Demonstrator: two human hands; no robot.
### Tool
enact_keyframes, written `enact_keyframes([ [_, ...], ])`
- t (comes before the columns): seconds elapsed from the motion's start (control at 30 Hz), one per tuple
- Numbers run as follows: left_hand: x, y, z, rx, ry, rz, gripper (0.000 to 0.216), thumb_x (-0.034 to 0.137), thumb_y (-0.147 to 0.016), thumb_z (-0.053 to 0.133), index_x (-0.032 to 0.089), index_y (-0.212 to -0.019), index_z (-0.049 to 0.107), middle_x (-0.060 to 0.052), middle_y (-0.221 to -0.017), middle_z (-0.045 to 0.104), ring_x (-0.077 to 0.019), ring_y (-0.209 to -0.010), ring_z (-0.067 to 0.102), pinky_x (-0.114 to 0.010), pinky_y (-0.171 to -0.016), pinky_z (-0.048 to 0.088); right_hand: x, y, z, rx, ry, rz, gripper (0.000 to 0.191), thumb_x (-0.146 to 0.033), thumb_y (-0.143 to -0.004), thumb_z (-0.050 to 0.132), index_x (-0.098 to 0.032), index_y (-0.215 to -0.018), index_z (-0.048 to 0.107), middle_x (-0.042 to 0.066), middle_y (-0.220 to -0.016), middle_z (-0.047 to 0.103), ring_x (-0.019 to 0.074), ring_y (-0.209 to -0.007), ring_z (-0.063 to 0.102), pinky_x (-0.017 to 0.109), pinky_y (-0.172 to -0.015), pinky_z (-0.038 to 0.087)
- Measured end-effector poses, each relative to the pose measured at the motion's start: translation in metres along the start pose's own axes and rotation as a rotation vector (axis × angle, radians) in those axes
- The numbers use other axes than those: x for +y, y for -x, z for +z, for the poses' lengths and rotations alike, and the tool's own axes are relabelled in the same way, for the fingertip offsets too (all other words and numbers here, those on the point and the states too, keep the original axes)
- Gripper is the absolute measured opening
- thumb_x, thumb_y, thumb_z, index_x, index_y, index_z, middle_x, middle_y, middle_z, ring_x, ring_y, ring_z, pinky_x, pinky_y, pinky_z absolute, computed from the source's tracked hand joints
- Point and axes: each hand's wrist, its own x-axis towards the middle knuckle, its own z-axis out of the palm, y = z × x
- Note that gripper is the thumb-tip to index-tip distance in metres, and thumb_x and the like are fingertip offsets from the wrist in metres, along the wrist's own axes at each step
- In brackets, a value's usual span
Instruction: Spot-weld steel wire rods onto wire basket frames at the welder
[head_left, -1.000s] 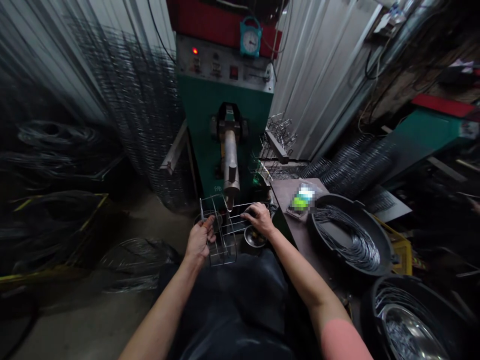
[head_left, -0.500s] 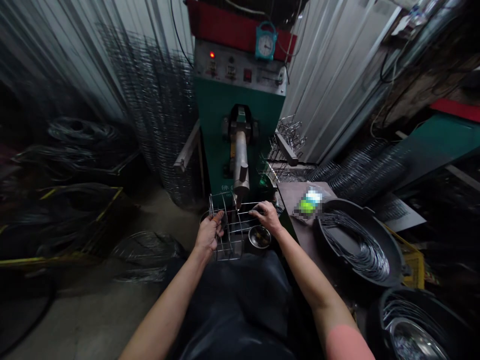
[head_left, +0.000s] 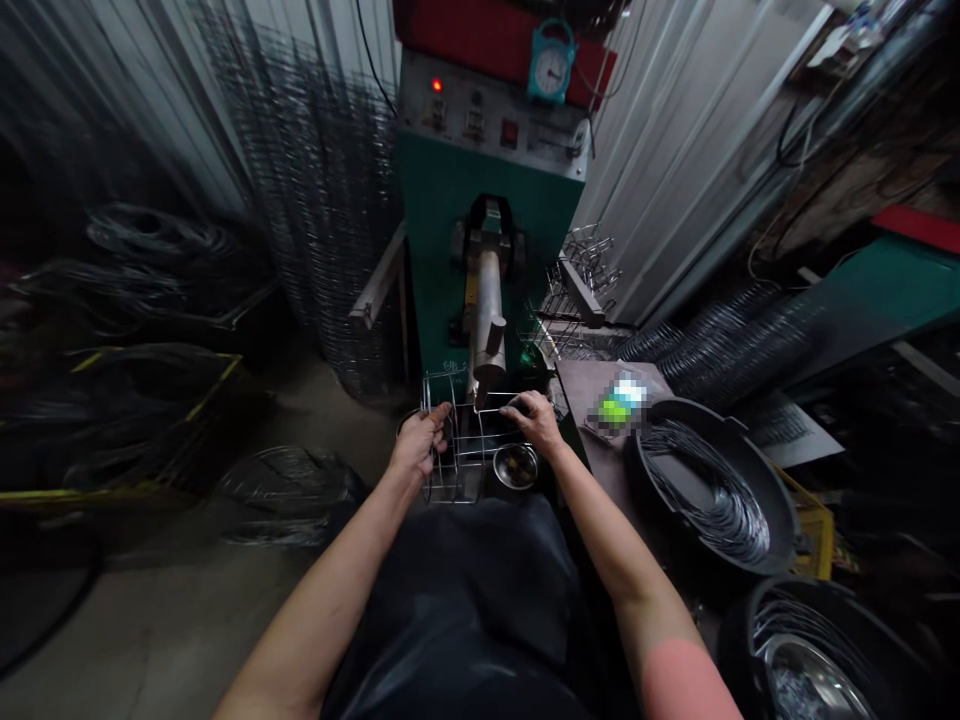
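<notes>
A wire rack [head_left: 459, 492] of thin metal rods sits in front of me, under the tip of the machine's metal arm [head_left: 489, 300]. My left hand [head_left: 421, 442] is closed around the rack's left side, thumb along a wire. On the right, my right hand [head_left: 534, 420] pinches a straight wire rod [head_left: 499, 402] that reaches to the machine's tip and lies across the rack. Just below that hand is a small metal bowl [head_left: 515, 466] with small pieces in it, too dark to name.
The green machine [head_left: 427, 230] carries a blue clock [head_left: 552, 65] and a lit red lamp. To my right, a black basin [head_left: 709, 480] holds wires beside a brown board [head_left: 577, 385]; another basin [head_left: 757, 615] stands nearer. Stacked wire frames [head_left: 322, 200] lean at the left wall.
The view has shifted slightly, so the machine's top sits lower in the picture and my hands a little higher. Both hands keep their holds on the rack and rod.
</notes>
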Motion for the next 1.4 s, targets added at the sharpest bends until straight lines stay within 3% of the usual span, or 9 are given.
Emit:
enact_keyframes([
  [0.3,0.002,-0.006,-0.001,-0.039,0.005,-0.071,0.040,0.030,-0.054,0.077,0.018,-0.065,0.041,0.013,-0.044,0.028,-0.0005,-0.032,0.019,-0.015,-0.031,0.014,-0.006,0.000,-0.003,-0.014,0.035,0.003,0.022,-0.039,-0.079,0.060,-0.019,-0.068,0.061,0.002,-0.070,0.059,0.0155,-0.074,0.053,0.027,-0.070,0.040],
  [0.4,0.004,0.001,-0.008,-0.091,0.017,-0.081,0.040,0.030,-0.055,0.077,0.018,-0.066,0.040,0.014,-0.043,0.027,-0.0005,-0.032,0.018,-0.015,-0.031,0.014,-0.010,0.008,-0.010,0.001,0.034,-0.058,0.019,-0.039,-0.076,0.063,-0.020,-0.081,0.065,0.005,-0.086,0.061,0.0178,-0.086,0.054,0.030,-0.078,0.042],
  [0.57,0.002,0.027,-0.047,-0.167,0.050,-0.130,0.037,0.031,-0.063,0.073,0.018,-0.061,0.038,0.011,-0.044,0.028,-0.0002,-0.032,0.019,-0.013,-0.030,0.015,-0.003,0.047,-0.044,0.031,0.054,0.007,0.042,-0.041,-0.070,0.068,-0.021,-0.106,0.060,0.009,-0.106,0.060,0.0240,-0.103,0.052,0.040,-0.091,0.038],
  [0.7,0.005,0.046,-0.086,-0.194,0.052,-0.153,0.021,0.025,-0.070,0.067,0.016,-0.069,0.047,0.010,-0.046,0.032,-0.0009,-0.031,0.023,-0.013,-0.029,0.018,-0.004,0.078,-0.073,-0.063,-0.198,0.139,0.030,-0.042,-0.072,0.064,-0.019,-0.092,0.064,0.005,-0.087,0.066,0.0197,-0.083,0.060,0.034,-0.078,0.045],
  [0.83,0.025,0.058,-0.105,-0.158,-0.100,-0.140,0.020,0.022,-0.070,0.066,0.014,-0.084,0.055,-0.001,-0.067,0.057,-0.0087,-0.051,0.054,-0.018,-0.045,0.042,-0.048,0.082,-0.083,0.014,-0.333,0.097,0.026,-0.043,-0.071,0.065,-0.018,-0.079,0.065,0.002,-0.074,0.066,0.0157,-0.070,0.061,0.026,-0.066,0.047],
  [1.0,0.061,0.097,-0.074,0.056,-0.720,0.475,0.064,0.039,-0.067,0.066,0.022,-0.125,0.043,-0.008,-0.113,0.057,-0.0223,-0.105,0.054,-0.036,-0.090,0.042,-0.114,0.063,-0.067,0.155,-0.221,0.016,0.024,-0.042,-0.075,0.062,-0.018,-0.073,0.065,0.001,-0.071,0.066,0.0123,-0.066,0.060,0.021,-0.062,0.044],
  [1.13,0.069,0.134,-0.029,-0.270,-1.091,0.829,0.066,0.047,-0.066,0.065,0.025,-0.126,0.048,-0.008,-0.124,0.054,-0.0276,-0.114,0.048,-0.041,-0.099,0.033,-0.146,0.061,-0.054,0.076,-0.003,-0.052,0.021,-0.041,-0.078,0.060,-0.020,-0.077,0.067,0.000,-0.075,0.067,0.0133,-0.070,0.061,0.021,-0.062,0.043],
  [1.27,0.067,0.141,-0.004,-0.551,-1.096,0.734,0.048,0.044,-0.068,0.063,0.025,-0.112,0.060,-0.006,-0.106,0.066,-0.0262,-0.095,0.060,-0.035,-0.087,0.044,-0.162,0.067,-0.059,0.000,0.049,-0.068,0.017,-0.038,-0.079,0.061,-0.023,-0.084,0.067,-0.001,-0.081,0.068,0.0130,-0.074,0.061,0.021,-0.067,0.043],
  [1.4,0.068,0.140,-0.002,-0.584,-1.034,0.539,0.048,0.044,-0.061,0.069,0.026,-0.106,0.064,-0.003,-0.097,0.069,-0.0256,-0.089,0.063,-0.033,-0.080,0.047,-0.139,0.067,-0.082,-0.180,-0.113,-0.191,0.031,-0.037,-0.072,0.068,-0.025,-0.101,0.064,0.000,-0.100,0.064,0.0142,-0.095,0.058,0.025,-0.087,0.040],
])
